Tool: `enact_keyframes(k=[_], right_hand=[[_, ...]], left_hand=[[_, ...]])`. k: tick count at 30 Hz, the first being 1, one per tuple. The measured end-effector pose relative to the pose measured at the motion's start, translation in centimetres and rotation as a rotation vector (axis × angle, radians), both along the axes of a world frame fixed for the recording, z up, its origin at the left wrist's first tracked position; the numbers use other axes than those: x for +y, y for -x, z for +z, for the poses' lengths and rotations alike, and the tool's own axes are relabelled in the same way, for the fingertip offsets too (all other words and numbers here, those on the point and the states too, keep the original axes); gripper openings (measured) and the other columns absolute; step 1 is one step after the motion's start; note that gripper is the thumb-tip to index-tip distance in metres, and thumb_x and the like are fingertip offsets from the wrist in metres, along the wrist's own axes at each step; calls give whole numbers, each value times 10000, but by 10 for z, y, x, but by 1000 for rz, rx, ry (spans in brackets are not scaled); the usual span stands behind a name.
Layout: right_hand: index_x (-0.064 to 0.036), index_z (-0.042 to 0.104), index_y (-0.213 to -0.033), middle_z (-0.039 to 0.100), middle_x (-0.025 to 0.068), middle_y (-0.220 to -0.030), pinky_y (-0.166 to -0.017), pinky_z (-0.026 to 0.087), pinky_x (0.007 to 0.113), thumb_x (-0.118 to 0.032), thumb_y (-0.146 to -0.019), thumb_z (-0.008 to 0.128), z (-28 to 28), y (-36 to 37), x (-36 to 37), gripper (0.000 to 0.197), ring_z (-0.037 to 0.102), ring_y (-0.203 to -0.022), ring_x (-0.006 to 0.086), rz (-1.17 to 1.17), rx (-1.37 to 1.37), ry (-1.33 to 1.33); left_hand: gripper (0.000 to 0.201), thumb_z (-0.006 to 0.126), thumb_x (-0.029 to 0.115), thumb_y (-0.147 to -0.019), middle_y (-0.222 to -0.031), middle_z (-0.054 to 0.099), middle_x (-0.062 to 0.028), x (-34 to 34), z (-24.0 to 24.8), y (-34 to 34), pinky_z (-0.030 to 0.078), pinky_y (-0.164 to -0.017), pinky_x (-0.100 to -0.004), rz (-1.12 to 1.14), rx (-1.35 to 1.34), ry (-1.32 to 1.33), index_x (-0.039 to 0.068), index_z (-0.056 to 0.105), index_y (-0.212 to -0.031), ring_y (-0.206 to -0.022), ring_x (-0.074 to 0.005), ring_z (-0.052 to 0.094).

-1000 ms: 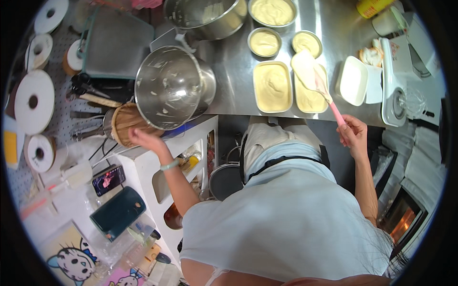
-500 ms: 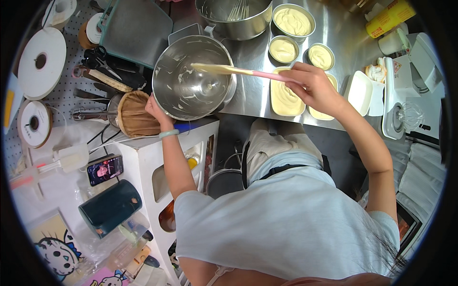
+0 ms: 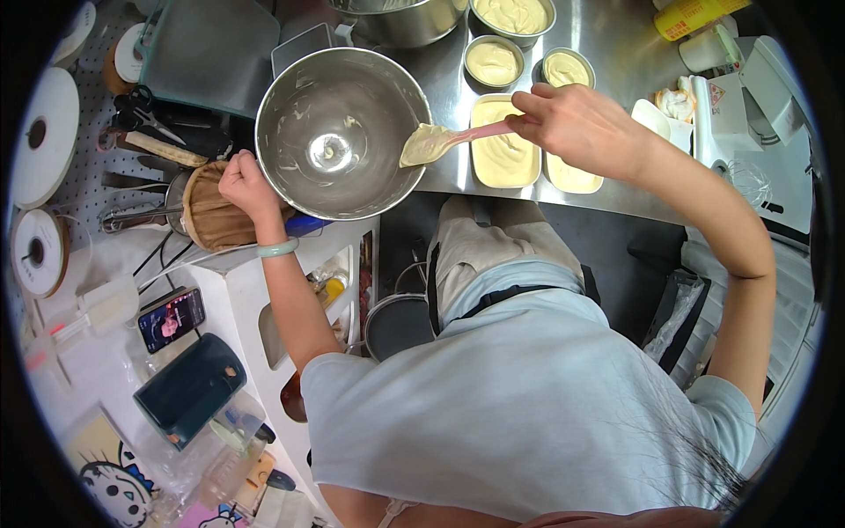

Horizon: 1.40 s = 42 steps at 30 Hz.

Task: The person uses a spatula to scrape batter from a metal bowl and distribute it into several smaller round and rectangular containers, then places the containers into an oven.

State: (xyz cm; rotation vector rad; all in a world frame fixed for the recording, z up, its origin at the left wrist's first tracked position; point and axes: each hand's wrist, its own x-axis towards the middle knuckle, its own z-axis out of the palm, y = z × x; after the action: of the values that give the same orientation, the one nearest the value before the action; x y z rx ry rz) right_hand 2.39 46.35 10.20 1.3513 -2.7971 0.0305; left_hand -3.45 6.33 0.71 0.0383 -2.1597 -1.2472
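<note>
Left hand (image 3: 245, 183) grips the rim of a shiny round steel bowl (image 3: 343, 132); right hand (image 3: 576, 123) closed around a pink spatula (image 3: 449, 138) smeared with pale, creamy batter.

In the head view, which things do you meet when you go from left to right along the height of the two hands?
White tape roll → left hand → steel mixing bowl → spatula → rectangular pan of batter → right hand → white container.

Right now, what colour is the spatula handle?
Pink; the spatula in the right hand shows best in the head view.
</note>
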Motion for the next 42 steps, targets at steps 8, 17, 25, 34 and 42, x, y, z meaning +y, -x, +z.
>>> enact_keyframes(k=[8,17,25,34,42], right_hand=[[-5,651,-948,540,78,-795,-558,475,340,-17,-744,589,29,-14,51,213,584,-691,225,-74,-15,26],[30,635,-1011,567,42,-680,-506,409,258,-58,-860,575,-24,4,31,184,474,-552,94,-570,-981,637],[27,635,-994,555,43,-660,-514,416,278,-109,-868,585,-59,16,8,191,477,-553,105,-551,-960,654],[35,616,-839,595,197,-735,-599,454,400,32,-726,599,-27,68,-12,114,580,-694,349,-171,-331,186],[34,652,-835,589,115,-614,-495,442,301,-2,-740,590,-46,86,-9,119,530,-491,213,-136,-817,53]], left_hand=[[237,487,33,-799,-509,355,26,8,5,2,255,-456,-253,-33,-10,36,-46,439,-581,-521,-53,293],[269,517,40,-809,-522,298,7,9,4,-1,235,-448,-259,-112,-26,55,-24,380,-586,-523,-56,271],[291,521,41,-810,-521,269,1,8,6,-3,228,-447,-263,-102,-21,58,-24,347,-586,-522,-61,256],[274,516,18,-793,-527,259,-5,9,5,1,230,-444,-262,-181,-28,66,-20,339,-587,-523,-66,247],[250,530,28,-781,-521,285,-19,22,7,5,256,-451,-257,-142,-9,97,-27,384,-586,-517,-75,270]])
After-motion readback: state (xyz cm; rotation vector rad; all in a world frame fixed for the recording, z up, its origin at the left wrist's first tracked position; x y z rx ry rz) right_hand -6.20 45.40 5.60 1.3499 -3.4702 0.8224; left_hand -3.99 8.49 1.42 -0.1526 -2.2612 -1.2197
